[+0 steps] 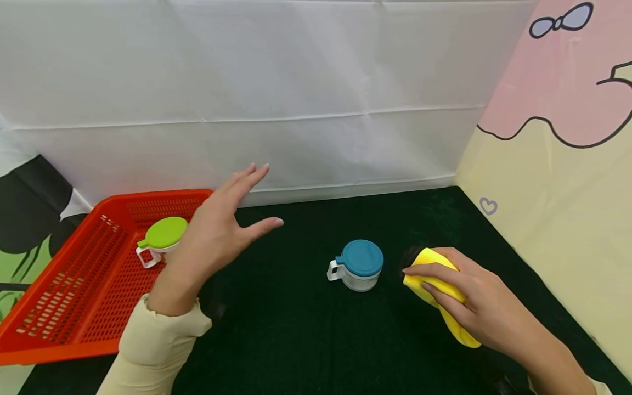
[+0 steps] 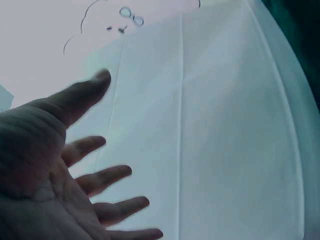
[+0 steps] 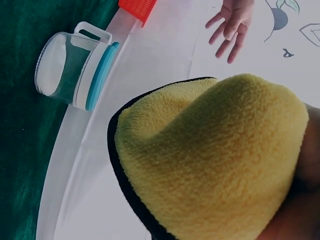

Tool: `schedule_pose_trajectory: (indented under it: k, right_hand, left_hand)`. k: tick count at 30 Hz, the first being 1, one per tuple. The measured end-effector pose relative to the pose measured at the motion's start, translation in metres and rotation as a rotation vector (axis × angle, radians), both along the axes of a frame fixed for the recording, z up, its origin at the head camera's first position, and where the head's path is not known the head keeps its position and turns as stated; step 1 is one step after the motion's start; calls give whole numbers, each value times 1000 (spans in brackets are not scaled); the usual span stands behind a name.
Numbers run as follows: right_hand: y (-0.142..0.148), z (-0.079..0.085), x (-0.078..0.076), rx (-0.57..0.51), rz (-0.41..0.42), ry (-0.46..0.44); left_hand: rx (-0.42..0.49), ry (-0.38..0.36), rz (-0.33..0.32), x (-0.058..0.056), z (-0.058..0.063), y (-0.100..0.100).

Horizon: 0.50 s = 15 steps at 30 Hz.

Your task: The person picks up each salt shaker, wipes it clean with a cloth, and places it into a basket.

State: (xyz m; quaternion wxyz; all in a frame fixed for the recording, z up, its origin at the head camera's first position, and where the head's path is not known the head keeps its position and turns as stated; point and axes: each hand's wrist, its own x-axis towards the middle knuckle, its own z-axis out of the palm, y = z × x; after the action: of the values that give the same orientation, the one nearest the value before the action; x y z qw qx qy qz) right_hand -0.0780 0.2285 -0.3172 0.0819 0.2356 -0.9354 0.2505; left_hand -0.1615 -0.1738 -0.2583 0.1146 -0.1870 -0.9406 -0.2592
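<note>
In the head view my right hand (image 1: 474, 296) pinches a folded yellow cloth (image 1: 439, 280), held above the dark green table. The right wrist view shows the cloth's fuzzy face and black edging (image 3: 215, 150). A clear jar with a blue lid (image 1: 362, 258) and white handle stands upright to the left of the cloth, with white contents visible (image 3: 52, 65). My left hand (image 1: 212, 236), fingers and thumb spread, is raised beside the red basket and holds nothing. Inside the basket stands a jar with a green lid (image 1: 165, 232), partly hidden behind that hand.
The red plastic basket (image 1: 74, 329) takes up the table's left side. Behind the dark green tablecloth (image 1: 306, 340) hangs a white sheet (image 1: 276, 66). A cream and pink printed panel (image 1: 553, 181) borders the right side.
</note>
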Motion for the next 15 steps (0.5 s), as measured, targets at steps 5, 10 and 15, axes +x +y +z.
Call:
schedule_pose_trajectory:
  k: [5, 10, 15]
  right_hand:
    - [1, -1, 1, -3, -1, -11]
    - [2, -1, 0, -8, 1, 3]
    - [3, -2, 0, -17, -3, 4]
  left_hand:
    - [-30, 11, -106, -3, -22, 22]
    - [-78, 5, -187, -7, -47, 41]
    - [-22, -179, -288, -15, -83, 60]
